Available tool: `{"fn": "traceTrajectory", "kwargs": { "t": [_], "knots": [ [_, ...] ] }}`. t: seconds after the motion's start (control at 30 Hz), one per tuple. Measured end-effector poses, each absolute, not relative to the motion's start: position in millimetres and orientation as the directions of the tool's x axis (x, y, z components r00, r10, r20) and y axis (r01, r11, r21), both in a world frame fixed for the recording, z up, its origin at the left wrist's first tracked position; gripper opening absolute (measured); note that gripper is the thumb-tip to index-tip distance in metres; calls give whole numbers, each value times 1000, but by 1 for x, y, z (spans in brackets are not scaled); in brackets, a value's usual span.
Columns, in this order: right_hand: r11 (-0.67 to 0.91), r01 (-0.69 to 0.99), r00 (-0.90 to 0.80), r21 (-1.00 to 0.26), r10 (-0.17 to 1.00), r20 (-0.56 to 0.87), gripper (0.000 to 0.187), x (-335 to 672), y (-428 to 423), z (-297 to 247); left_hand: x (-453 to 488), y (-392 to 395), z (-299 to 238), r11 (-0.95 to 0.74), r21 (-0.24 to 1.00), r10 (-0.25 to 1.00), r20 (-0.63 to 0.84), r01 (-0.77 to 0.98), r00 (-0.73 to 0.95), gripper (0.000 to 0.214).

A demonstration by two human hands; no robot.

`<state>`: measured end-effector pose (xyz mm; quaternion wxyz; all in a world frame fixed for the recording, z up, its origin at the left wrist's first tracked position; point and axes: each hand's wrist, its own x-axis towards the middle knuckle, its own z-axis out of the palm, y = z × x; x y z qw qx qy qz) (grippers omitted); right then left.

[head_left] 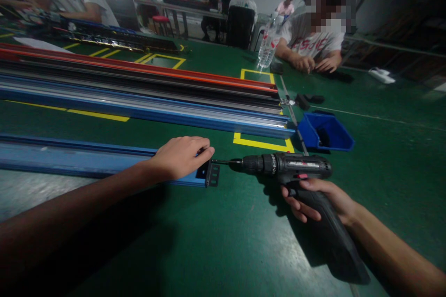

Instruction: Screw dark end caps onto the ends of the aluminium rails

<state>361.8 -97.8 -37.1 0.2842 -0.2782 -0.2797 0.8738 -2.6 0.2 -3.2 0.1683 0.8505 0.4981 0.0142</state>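
Note:
My right hand (334, 197) is wrapped around the grip of a black cordless drill (296, 165), which points left. The drill's long bit (223, 162) reaches a black end bracket (213, 175) with slots in it. That bracket sits at the right end of a blue metal rail (80, 158) lying on the green table. My left hand (183, 157) lies over the rail's end, thumb and fingers closed on it beside the bracket. The exact contact of the bit tip is hidden near my thumb.
Beyond lie several long rails, blue (209, 118) and orange (174, 69). A blue bin (325, 132) with dark parts stands behind the drill. Water bottles (268, 44) are further back. A person (313, 41) sits across the table, and others are in the background.

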Motion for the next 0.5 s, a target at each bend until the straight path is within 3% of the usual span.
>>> {"fn": "traceTrajectory", "kwargs": {
  "t": [0.5],
  "knots": [
    [-668,-313,-666,-675,661,-345,38,362,-97,-37,-2,0,-1,-447,309,850,-147,839,507,41]
  ]
}}
